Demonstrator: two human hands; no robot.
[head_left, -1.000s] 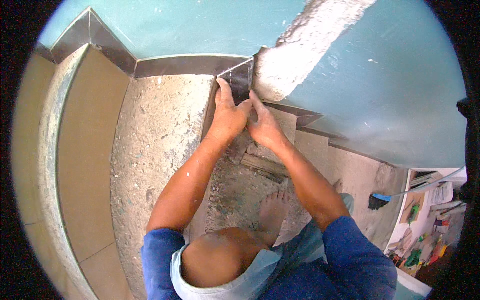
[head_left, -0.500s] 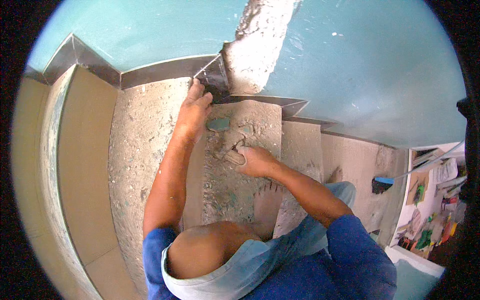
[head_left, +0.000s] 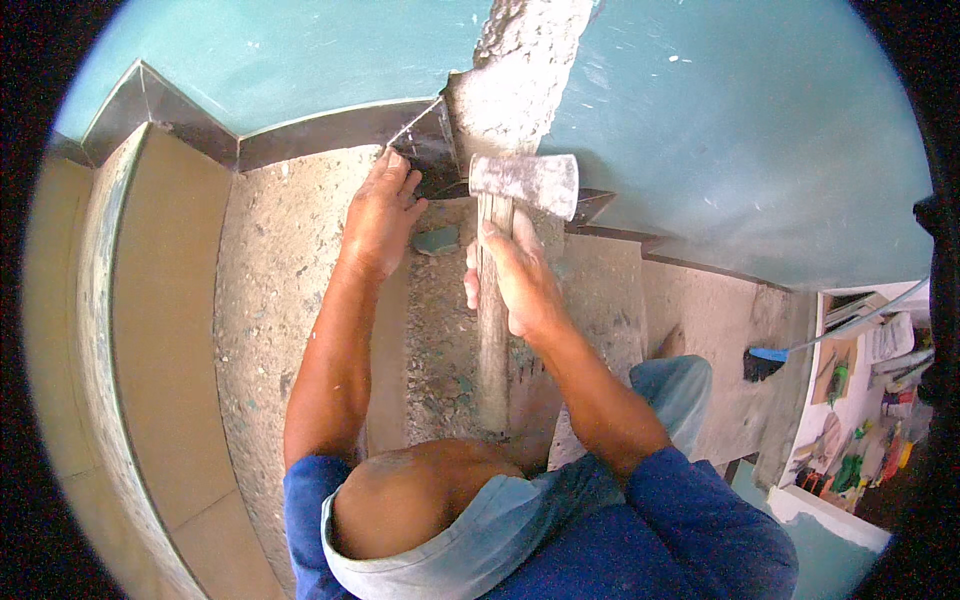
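My right hand [head_left: 522, 275] is wrapped round the wooden handle of a hatchet [head_left: 525, 185], just below its head. The grey metal head is dusted white and its broad end points right. Up against the dark skirting tile [head_left: 425, 140], at the corner of a bare step, is my left hand [head_left: 380, 215]. Its fingers are bent and close together, and whatever they grip is hidden. A pale line runs slantwise across the tile from the fingertips. Close to that hand, a greenish broken piece [head_left: 437, 241] lies in the rubble.
Above the skirting, a rough chased strip [head_left: 520, 75] cuts through the blue wall [head_left: 700, 130]. Tiled steps [head_left: 165, 330] rise on the left; bare concrete steps [head_left: 605, 290] go down rightward. A blue broom [head_left: 767, 362] and assorted clutter [head_left: 860, 450] are at the right. My knee [head_left: 420, 490] is in front.
My right hand has come up from the rubble and now holds the hatchet upright in front of the wall. The left hand stays at the tile corner.
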